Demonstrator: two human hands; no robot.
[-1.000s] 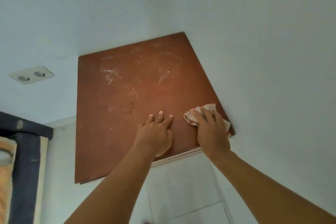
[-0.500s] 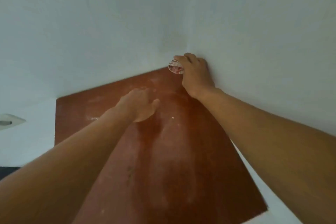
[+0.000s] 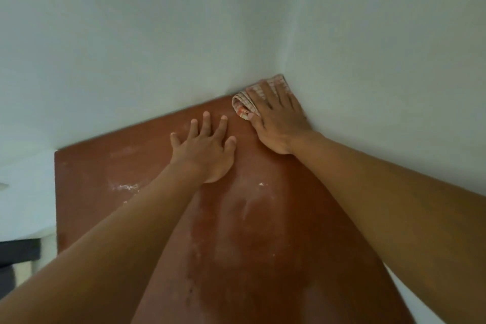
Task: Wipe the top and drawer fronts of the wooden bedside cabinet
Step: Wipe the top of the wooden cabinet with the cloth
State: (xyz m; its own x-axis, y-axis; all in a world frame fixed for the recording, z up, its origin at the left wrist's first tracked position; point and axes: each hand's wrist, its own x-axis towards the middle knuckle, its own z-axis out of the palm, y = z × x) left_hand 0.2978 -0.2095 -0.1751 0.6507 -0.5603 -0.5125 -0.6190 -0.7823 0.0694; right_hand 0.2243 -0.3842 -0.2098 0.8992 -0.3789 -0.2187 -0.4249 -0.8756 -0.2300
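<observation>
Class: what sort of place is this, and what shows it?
Probably a bedroom corner at home: a dusty wooden cabinet top fits against two white walls, and the right hand presses a checked cloth on it.

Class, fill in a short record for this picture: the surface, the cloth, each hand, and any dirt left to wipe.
Surface: reddish-brown wooden cabinet top, set into a corner of white walls
Cloth: folded checked cloth, at the far right corner of the top
Hand on cloth: right hand, fingers flat, pressing it down
Other hand: left hand, flat on bare wood, fingers spread
Dirt: white specks and pale smears nearer the camera
</observation>
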